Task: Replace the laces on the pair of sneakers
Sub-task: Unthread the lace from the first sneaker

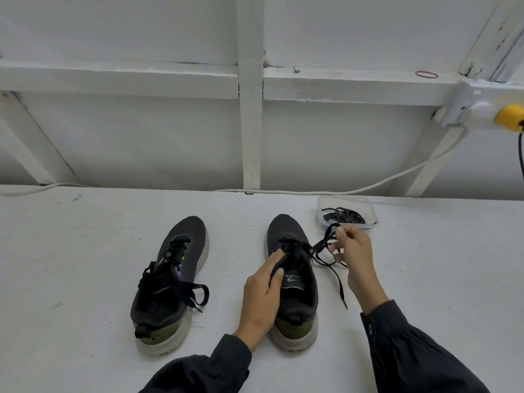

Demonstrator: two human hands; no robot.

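A black sneaker (293,282) is sitting on a white table (85,251), its lace (323,240) loosened. The left hand (262,296) is pressing straight fingers on its tongue; the right hand (355,256) is pinching the lace out sideways. The other sneaker (170,282) is lying left, laced. A clear tub (373,219) of spare laces (344,215) is standing just behind the right hand.

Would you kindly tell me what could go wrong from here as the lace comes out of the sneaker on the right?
The right hand pinches the lace close to the clear container of coiled laces; a wide pull may knock it. The left hand only presses on the right sneaker, so a snagged lace could drag it.
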